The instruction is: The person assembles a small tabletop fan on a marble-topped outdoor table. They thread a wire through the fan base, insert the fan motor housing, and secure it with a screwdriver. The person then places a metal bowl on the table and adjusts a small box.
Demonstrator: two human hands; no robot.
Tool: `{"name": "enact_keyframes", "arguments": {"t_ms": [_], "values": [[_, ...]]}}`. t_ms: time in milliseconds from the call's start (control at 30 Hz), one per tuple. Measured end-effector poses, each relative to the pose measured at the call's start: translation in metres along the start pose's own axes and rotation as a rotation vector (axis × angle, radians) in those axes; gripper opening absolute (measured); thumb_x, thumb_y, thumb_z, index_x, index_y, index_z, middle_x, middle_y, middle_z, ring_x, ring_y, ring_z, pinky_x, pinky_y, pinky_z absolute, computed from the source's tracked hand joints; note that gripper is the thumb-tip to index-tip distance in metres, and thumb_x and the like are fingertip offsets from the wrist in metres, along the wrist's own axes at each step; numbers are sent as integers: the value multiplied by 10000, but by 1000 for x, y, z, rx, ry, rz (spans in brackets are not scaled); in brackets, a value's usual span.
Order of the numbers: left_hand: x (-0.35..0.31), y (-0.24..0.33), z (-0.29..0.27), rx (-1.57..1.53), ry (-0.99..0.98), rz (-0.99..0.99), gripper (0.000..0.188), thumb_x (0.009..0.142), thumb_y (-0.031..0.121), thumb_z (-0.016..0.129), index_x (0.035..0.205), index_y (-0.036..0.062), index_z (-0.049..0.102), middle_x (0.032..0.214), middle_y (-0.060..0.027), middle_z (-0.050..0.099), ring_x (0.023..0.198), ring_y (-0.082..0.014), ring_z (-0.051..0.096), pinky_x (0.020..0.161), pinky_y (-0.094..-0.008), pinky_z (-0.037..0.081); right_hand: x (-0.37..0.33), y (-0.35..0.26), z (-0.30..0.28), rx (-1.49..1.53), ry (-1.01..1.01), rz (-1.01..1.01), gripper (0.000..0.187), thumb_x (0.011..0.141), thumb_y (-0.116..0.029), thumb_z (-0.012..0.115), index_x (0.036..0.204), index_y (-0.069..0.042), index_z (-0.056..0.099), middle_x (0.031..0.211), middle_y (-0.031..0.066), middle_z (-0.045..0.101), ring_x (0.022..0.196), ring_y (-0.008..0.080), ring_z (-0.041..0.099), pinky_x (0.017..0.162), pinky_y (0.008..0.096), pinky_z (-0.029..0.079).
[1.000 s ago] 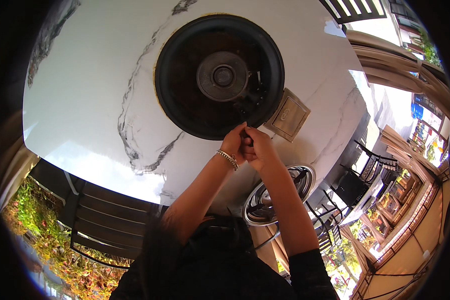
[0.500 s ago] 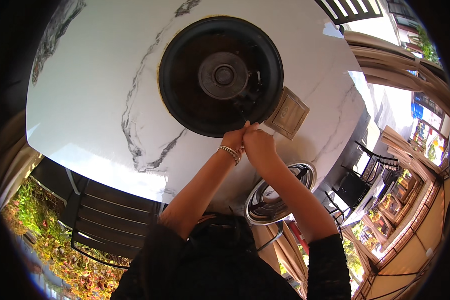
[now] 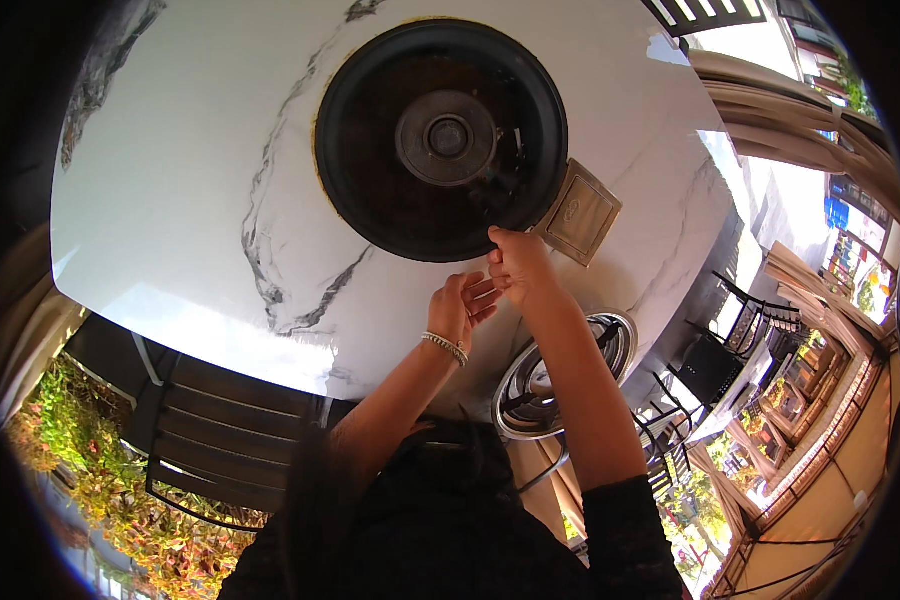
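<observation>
A person stands over a white marble table (image 3: 190, 200) with grey veins, both bare forearms reaching forward from dark sleeves. Set into the tabletop is a large round black grill (image 3: 440, 140) with a smaller metal disc (image 3: 448, 136) at its centre; it sits flush, as a built-in cooker would. Just beside its lower right rim lies a small square metal panel (image 3: 578, 212), tilted at an angle, likely a control plate kept within easy reach of the seat.

The right hand (image 3: 518, 265) is curled into a loose fist at the near edge of the grill, fingers drawn together; whether it pinches anything is too small to tell. The left hand (image 3: 460, 305), with a bracelet (image 3: 444, 347) at the wrist, is open, fingers spread, just beside and below the right, holding nothing.

Below the table edge are a dark slatted chair (image 3: 220, 440) and a round metal stand (image 3: 560, 375).
</observation>
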State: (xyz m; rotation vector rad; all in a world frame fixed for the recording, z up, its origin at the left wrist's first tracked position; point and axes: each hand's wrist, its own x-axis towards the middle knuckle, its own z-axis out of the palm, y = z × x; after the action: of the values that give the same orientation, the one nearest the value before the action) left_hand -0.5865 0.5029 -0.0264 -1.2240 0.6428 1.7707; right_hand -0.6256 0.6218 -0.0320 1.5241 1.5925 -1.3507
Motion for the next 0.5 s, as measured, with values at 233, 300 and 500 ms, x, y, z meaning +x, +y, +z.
{"name": "enact_keyframes", "arguments": {"t_ms": [233,300,500], "values": [[-18,11,-11,235,-28,284,294,891,158,409,1109,-2,525,1010,-136,617,896,-212,618,739,-311,482,0,11,6,-897,449,-902,129,767,-102,580,845,-31,506,651,106,584,514,198,602,420,328,446],[-22,15,-19,256,-33,298,283,889,144,416,1102,-1,531,1004,-135,619,895,-211,619,737,-310,484,-10,7,7,-1271,423,-977,125,756,-89,583,828,-16,512,670,125,602,548,244,619,460,356,467],[-32,25,-57,352,-48,377,264,886,128,412,1072,3,552,947,-122,637,852,-204,627,727,-305,491,-22,-1,25,-1441,363,-832,145,778,-111,601,780,6,516,649,150,603,634,294,636,525,375,495]]}}
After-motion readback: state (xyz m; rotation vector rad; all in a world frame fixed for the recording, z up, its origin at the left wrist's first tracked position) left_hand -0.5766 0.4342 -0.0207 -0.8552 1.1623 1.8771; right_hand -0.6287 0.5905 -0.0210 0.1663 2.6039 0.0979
